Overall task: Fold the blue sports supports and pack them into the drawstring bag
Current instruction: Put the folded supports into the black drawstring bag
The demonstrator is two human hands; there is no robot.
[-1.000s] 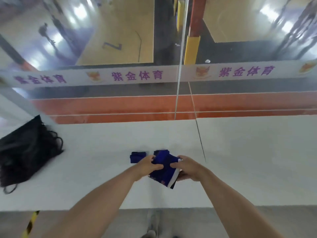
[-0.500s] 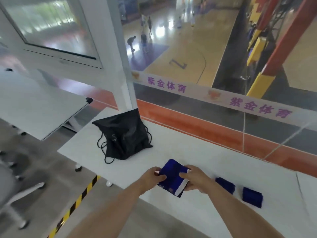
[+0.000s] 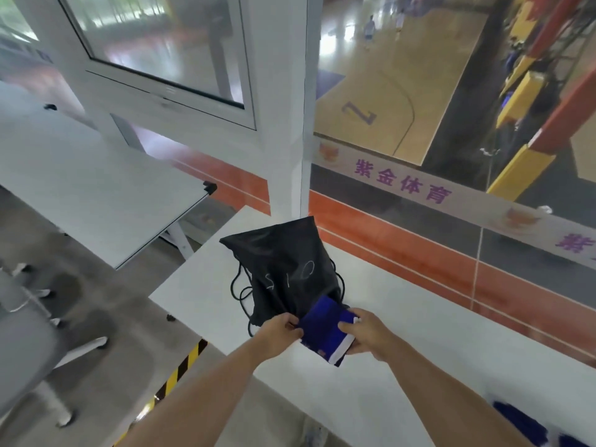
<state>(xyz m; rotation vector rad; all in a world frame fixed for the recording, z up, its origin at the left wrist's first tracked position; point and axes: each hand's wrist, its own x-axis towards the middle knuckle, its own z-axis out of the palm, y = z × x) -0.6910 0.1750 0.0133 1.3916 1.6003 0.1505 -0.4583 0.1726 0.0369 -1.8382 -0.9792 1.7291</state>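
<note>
The folded blue fabric sports support with a white edge band [image 3: 325,333] is held between both hands just above the white table top [image 3: 419,366], its far corner touching the near end of the limp black drawstring bag [image 3: 283,269]. The left hand [image 3: 280,330] pinches the support's left edge with curled fingers, though whether it also catches bag fabric I cannot tell. The right hand [image 3: 367,333] grips the banded end.

The likely trouble is the bag's mouth. It lies flat and looks unopened, so pushing the support in could shove the whole bag along the table or snag the loose black cords [image 3: 240,291]. With both hands on the support, freeing one to open the bag may let the fold spring apart. The bag sits near the table corner and could slide off.

Pale marks on the bag read roughly as "S I O". The window strip [image 3: 403,182] carries purple characters 紫金体育. A purple figure on the court floor [image 3: 358,112] looks like a 7
</note>
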